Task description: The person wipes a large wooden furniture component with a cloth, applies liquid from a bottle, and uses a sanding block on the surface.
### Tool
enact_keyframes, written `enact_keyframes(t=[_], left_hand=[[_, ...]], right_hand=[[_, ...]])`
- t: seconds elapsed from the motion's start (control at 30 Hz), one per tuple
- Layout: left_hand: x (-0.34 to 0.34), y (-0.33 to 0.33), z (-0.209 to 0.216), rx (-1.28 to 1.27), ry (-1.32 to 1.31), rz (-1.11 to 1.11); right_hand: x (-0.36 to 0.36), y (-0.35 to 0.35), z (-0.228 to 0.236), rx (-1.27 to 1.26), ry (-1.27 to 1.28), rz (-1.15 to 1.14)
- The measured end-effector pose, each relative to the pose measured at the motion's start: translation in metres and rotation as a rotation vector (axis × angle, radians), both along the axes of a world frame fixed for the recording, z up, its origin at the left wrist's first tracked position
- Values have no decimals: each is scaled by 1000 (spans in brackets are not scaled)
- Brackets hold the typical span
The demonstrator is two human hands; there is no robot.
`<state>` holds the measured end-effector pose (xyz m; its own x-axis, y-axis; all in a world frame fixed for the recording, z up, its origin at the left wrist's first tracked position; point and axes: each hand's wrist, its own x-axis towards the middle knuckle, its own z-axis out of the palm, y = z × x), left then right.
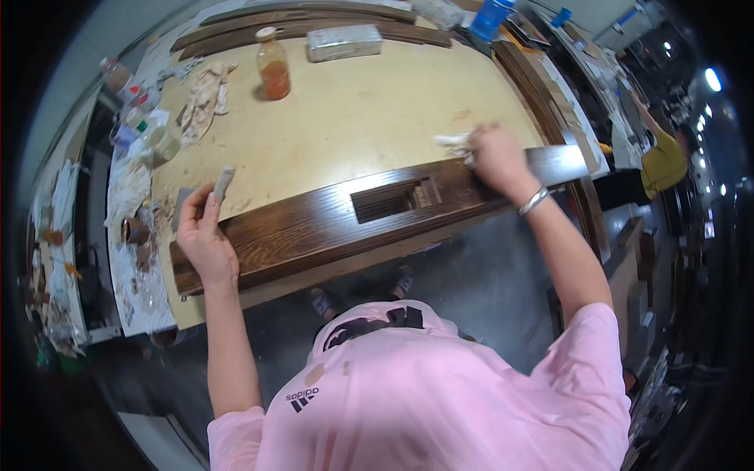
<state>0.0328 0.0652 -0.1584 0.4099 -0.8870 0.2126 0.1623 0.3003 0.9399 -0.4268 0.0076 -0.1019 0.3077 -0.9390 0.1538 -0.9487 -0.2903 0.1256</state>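
Note:
A long dark-brown wooden board [290, 222] with a rectangular cut-out lies along the near edge of the workbench. My left hand [206, 235] is closed at the board's left end, pinching a short pale grey strip [224, 184] between thumb and fingers. Beside those fingers shows a flat dark grey piece [183, 206]; whether it is held or lies on the bench I cannot tell. Toward the board's right end, my right hand [500, 161] is wrapped around a crumpled white cloth [454, 141], somewhat blurred, over the wood.
On the pale bench top [369, 110] stand a glass bottle [274, 69] of orange-brown liquid and a whitish block [344, 43]. A stained rag [204, 100] lies left. Dark wooden strips [314, 27] line the far side. Another person [664, 166] works at the right.

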Motion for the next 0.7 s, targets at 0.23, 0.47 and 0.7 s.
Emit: enact_keyframes(t=[0.23, 0.47, 0.7], left_hand=[[4, -3, -5, -13, 0, 20], [8, 3, 2, 7, -43, 3], [9, -6, -6, 23, -96, 6]], right_hand=[[59, 39, 10, -263, -558, 201], [-75, 38, -11, -121, -291, -262], [-116, 46, -7, -458, -364, -329]])
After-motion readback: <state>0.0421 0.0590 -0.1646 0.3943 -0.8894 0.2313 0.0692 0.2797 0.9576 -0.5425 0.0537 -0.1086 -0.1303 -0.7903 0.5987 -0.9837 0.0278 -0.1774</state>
